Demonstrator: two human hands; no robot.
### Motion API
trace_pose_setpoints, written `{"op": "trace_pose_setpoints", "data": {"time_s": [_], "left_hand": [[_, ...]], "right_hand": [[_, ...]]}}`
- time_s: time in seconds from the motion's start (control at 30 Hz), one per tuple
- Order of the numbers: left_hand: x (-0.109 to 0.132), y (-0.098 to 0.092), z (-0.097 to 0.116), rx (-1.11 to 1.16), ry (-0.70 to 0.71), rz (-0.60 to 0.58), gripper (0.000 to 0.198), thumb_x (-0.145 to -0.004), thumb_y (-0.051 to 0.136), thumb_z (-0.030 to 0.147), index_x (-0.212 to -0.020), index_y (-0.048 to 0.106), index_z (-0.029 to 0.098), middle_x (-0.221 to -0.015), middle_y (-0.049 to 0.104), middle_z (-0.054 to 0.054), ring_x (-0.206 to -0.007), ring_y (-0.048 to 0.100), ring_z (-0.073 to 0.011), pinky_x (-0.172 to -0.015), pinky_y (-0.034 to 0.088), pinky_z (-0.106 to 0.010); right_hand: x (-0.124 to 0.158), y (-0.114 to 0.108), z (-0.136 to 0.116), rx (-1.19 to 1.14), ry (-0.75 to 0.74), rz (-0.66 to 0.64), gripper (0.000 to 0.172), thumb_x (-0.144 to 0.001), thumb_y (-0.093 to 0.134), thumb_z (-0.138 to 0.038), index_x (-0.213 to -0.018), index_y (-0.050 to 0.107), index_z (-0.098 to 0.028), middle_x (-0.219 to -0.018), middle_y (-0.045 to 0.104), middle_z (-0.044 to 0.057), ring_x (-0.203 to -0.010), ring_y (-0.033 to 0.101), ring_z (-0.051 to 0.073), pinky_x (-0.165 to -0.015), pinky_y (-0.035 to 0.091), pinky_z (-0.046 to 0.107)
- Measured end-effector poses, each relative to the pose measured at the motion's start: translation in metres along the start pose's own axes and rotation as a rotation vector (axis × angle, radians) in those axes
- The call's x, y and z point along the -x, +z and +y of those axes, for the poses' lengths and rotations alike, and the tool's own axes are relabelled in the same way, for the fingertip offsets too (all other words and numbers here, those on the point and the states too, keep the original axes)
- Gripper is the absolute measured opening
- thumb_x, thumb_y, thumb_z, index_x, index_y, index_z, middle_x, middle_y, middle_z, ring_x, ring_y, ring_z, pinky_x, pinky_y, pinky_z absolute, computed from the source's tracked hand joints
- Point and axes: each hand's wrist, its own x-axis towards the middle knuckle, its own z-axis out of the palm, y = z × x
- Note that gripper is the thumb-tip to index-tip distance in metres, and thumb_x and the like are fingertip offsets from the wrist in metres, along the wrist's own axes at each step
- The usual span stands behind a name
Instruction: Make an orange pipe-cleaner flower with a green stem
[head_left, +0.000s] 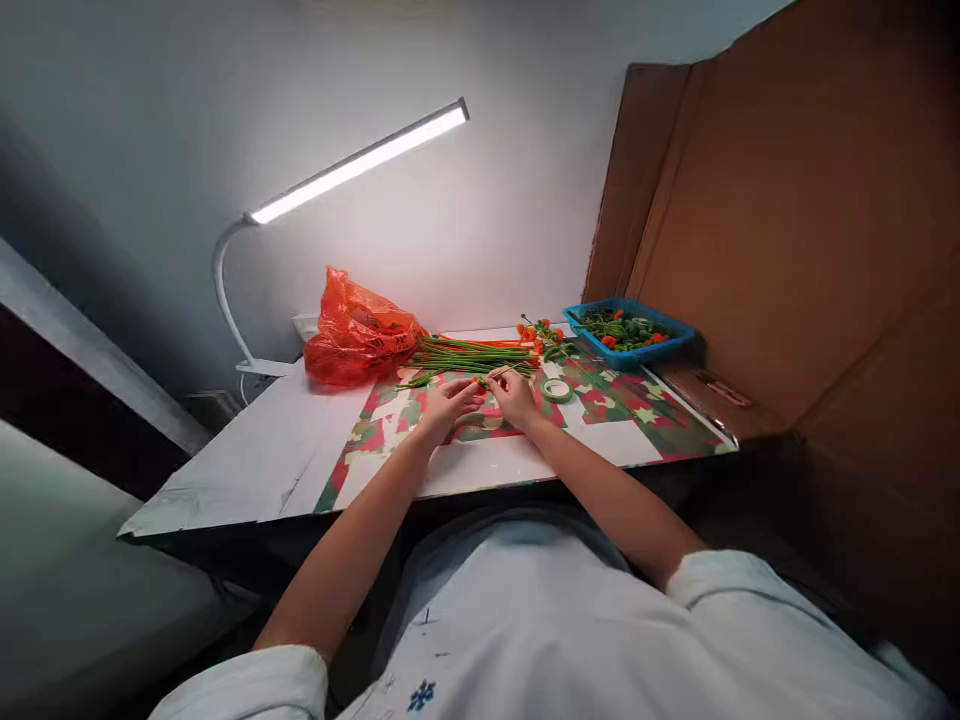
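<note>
My left hand (452,402) and my right hand (514,396) meet over the patterned mat, fingertips close together. Between them is a small green flower piece (481,381) with a hint of orange; its exact form is too small to make out. Fingers of both hands are closed at this piece. Just beyond my hands lies a bundle of long green stems (472,356). Orange flowers (527,332) rest at its right end. To the right of my right hand, a roll of green tape (557,391) lies flat.
A crumpled red plastic bag (360,335) stands at the back left. The blue basket (667,347) at the back right holds leaves and orange flowers. A lit lamp (360,165) reaches over the table (232,465). Tall cardboard (780,220) borders the right side.
</note>
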Motion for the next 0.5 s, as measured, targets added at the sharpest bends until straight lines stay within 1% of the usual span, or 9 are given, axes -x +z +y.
{"op": "trace_pose_setpoints", "data": {"time_s": [0.1, 0.23, 0.37, 0.5], "left_hand": [[0.0, 0.001, -0.001, -0.011, 0.046, 0.017, 0.046, -0.062, 0.078, 0.048, -0.091, 0.065, 0.015, -0.08, 0.072, -0.006, -0.073, 0.069, -0.0176, -0.072, 0.058, -0.034], [0.0, 0.001, -0.002, -0.06, 0.138, 0.052, 0.042, -0.06, 0.081, 0.04, -0.091, 0.065, 0.017, -0.086, 0.071, -0.004, -0.08, 0.069, -0.0177, -0.077, 0.058, -0.034], [0.001, 0.001, -0.001, -0.135, 0.228, 0.066, 0.034, -0.064, 0.079, 0.033, -0.09, 0.065, 0.017, -0.087, 0.07, -0.004, -0.081, 0.068, -0.0172, -0.075, 0.058, -0.033], [0.004, 0.002, 0.001, -0.213, 0.319, 0.071, 0.026, -0.067, 0.077, 0.03, -0.088, 0.066, 0.018, -0.087, 0.068, -0.003, -0.079, 0.067, -0.016, -0.075, 0.058, -0.033]], "right_hand": [[-0.001, 0.001, 0.006, -0.017, 0.02, -0.003, 0.008, -0.074, 0.059, -0.025, -0.073, 0.064, -0.018, -0.08, 0.064, 0.004, -0.068, 0.054, 0.015, -0.065, 0.043, 0.028], [-0.002, 0.003, 0.011, -0.06, 0.07, -0.022, 0.013, -0.075, 0.059, -0.029, -0.078, 0.064, -0.018, -0.08, 0.065, 0.004, -0.071, 0.058, 0.016, -0.065, 0.045, 0.028], [-0.001, 0.004, 0.013, -0.097, 0.128, -0.029, 0.014, -0.076, 0.06, -0.03, -0.079, 0.064, -0.017, -0.08, 0.066, 0.005, -0.073, 0.06, 0.017, -0.068, 0.047, 0.029], [-0.001, 0.005, 0.013, -0.118, 0.172, -0.026, 0.01, -0.075, 0.06, -0.027, -0.076, 0.063, -0.018, -0.077, 0.065, 0.003, -0.071, 0.058, 0.016, -0.069, 0.046, 0.03]]}}
